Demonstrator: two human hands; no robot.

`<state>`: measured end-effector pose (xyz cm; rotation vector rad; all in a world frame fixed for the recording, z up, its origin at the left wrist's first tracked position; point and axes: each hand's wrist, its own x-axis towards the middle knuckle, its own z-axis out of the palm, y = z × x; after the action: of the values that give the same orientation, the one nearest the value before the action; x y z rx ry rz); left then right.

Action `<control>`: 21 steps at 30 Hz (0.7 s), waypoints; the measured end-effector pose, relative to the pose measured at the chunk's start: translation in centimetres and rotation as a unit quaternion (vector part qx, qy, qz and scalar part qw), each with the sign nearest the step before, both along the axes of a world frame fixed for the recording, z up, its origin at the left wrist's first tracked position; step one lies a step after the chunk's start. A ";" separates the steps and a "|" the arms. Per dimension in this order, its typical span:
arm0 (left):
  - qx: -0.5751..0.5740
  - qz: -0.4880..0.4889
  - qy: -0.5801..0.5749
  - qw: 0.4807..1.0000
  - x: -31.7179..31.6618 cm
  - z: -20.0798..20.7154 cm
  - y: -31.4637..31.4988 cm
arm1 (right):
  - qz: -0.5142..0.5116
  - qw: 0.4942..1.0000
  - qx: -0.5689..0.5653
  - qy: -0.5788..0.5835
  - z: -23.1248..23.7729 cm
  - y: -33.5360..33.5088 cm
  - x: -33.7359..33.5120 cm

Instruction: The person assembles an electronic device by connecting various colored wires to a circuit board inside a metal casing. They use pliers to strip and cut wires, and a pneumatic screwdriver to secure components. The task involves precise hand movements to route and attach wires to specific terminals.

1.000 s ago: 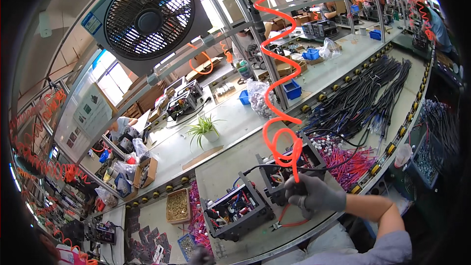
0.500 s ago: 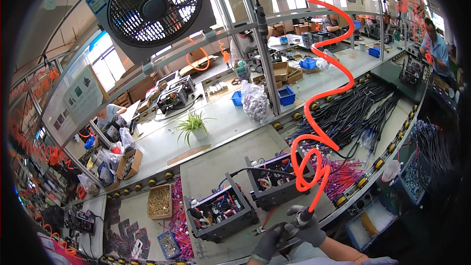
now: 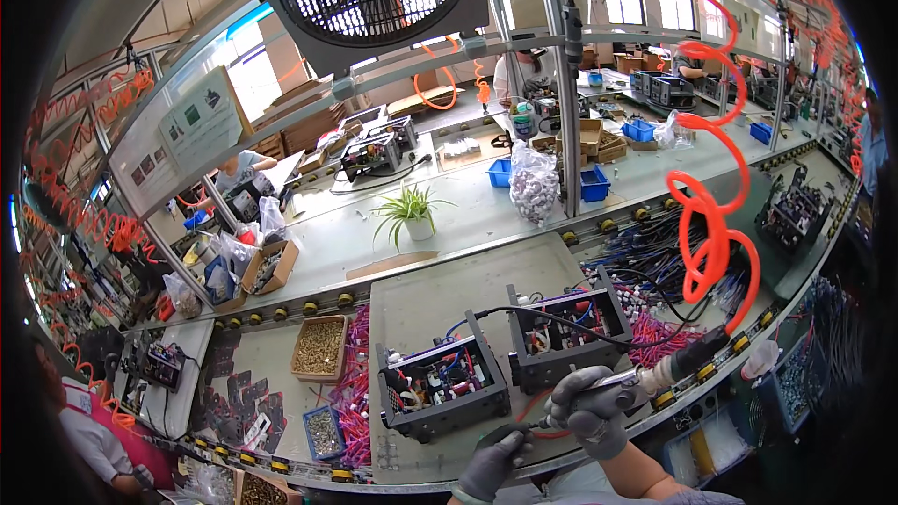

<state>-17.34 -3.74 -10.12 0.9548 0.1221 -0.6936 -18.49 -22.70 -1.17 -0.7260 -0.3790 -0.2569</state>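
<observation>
My gloved right hand is wrapped round an air screwdriver. The tool lies nearly level, with its orange coiled hose joined at the far right end. Its tip points left at my gloved left hand, whose fingers are pinched together beside it; what they hold is hidden. A red wire runs out near the tip. Just beyond my hands stand two dark open-topped metal housings full of electronic parts, a left one and a right one, with a black cable over the right one.
Left of the housings are a box of brass-coloured fasteners, a blue tray of small metal parts and pink wires. Dark cables lie at the right. A potted plant stands on the shelf behind; a person is at far left.
My view has swung, shifting the scene. The screwdriver, earlier upright with its hose end up, now lies nearly level, tip toward my left hand. A person has come into view at far left.
</observation>
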 end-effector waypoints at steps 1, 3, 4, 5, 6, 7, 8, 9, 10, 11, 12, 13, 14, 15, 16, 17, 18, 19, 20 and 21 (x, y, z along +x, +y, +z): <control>-0.012 0.015 0.029 0.999 0.0 0.3 0.1 | -0.015 1.000 0.000 0.001 0.3 0.3 -0.2; -0.082 0.029 0.099 0.991 0.1 1.1 -0.3 | -0.045 0.999 0.005 0.006 0.8 0.8 -0.5; -0.120 0.022 0.113 0.986 0.0 1.2 -0.4 | -0.060 0.998 0.002 -0.003 1.1 1.0 -0.4; -0.158 0.016 0.127 0.979 0.0 1.5 -0.7 | -0.082 0.997 -0.008 0.004 1.5 1.3 -0.4; -0.181 -0.019 0.088 0.979 -0.1 2.1 -1.0 | -0.075 0.997 -0.009 -0.020 1.4 1.4 -0.3; -0.191 -0.023 0.083 0.978 -0.1 2.4 -1.4 | -0.067 0.997 -0.013 -0.041 1.2 1.3 -0.3; -0.201 -0.026 0.078 0.976 0.1 2.7 -1.7 | -0.082 0.995 -0.032 -0.043 1.0 1.2 -0.2; -0.209 -0.021 0.076 0.975 0.0 2.6 -1.9 | -0.097 0.993 -0.051 -0.046 0.7 1.2 -0.1; -0.225 -0.034 0.059 0.972 0.0 2.3 -2.0 | -0.099 0.991 -0.050 -0.074 0.4 1.1 0.4; -0.195 -0.021 0.070 0.978 0.1 2.7 -2.4 | -0.099 0.989 -0.050 -0.096 0.0 0.9 0.8; -0.199 -0.040 0.076 0.976 0.2 2.4 -2.2 | -0.125 0.981 -0.086 -0.123 0.1 1.0 1.0; -0.205 -0.059 0.082 0.973 0.3 2.2 -2.0 | -0.108 0.980 -0.081 -0.144 0.8 1.2 1.4; -0.198 -0.061 0.072 0.976 0.1 2.6 -1.7 | -0.042 0.977 -0.093 -0.188 0.7 0.8 2.1; -0.191 -0.065 0.055 0.978 0.1 2.9 -1.4 | 0.023 0.965 -0.101 -0.239 0.4 0.1 3.1; -0.171 -0.067 0.049 0.982 -0.1 3.7 -1.2 | 0.032 0.968 -0.091 -0.230 0.6 0.2 3.3; -0.169 -0.028 0.022 0.985 -0.9 3.9 -1.2 | 0.045 0.972 -0.082 -0.215 0.7 0.2 3.5; -0.162 0.008 -0.011 0.987 -1.3 4.2 -1.0 | 0.010 0.985 -0.059 -0.163 1.3 1.3 2.9; -0.157 0.042 -0.044 0.986 -1.4 4.3 -0.8 | -0.028 0.993 -0.039 -0.109 2.2 2.7 2.1; -0.135 0.065 -0.062 0.987 -1.4 4.1 -0.3 | -0.102 0.994 0.024 -0.010 3.2 5.1 1.3; -0.116 0.083 -0.082 0.986 -1.1 4.2 0.3 | -0.125 0.992 0.012 0.015 3.0 5.5 1.8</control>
<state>-18.44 -3.49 -5.95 0.7642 -0.0235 -0.4616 -16.71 -17.17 1.87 -0.7535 -0.2565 -0.4853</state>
